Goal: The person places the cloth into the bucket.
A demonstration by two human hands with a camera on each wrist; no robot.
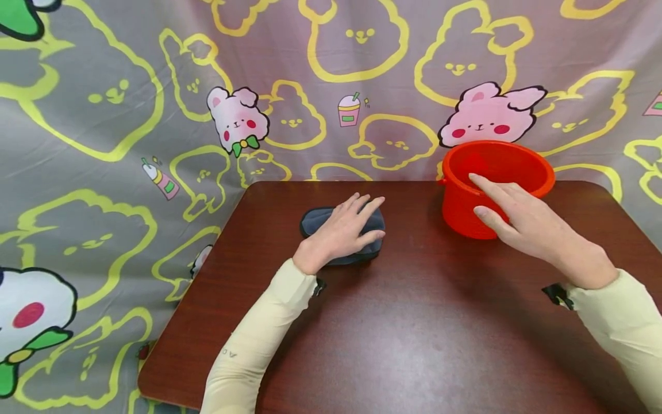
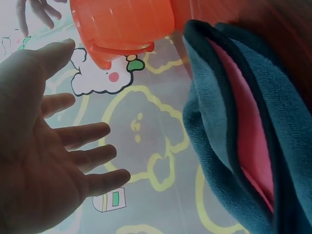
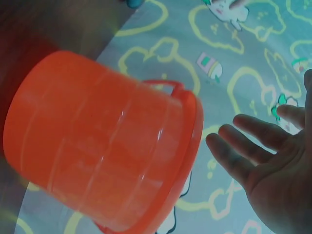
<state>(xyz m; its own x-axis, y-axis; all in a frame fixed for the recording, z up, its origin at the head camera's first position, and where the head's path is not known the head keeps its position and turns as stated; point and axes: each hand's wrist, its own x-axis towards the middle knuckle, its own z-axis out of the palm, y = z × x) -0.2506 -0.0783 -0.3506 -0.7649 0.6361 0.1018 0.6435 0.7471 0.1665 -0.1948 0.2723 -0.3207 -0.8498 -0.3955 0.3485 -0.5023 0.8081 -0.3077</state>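
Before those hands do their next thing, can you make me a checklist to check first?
1. Left grip free: ok, fingers spread, holding nothing.
2. Right grip free: ok, holding nothing beside the red bucket.
3. Bucket standing upright on the table: ok.
4. Blue cloth picked up: not ok, it lies on the table under the left grip, with a gap between them in the left wrist view.
5. Bucket's bottom empty: cannot tell, it's hidden.
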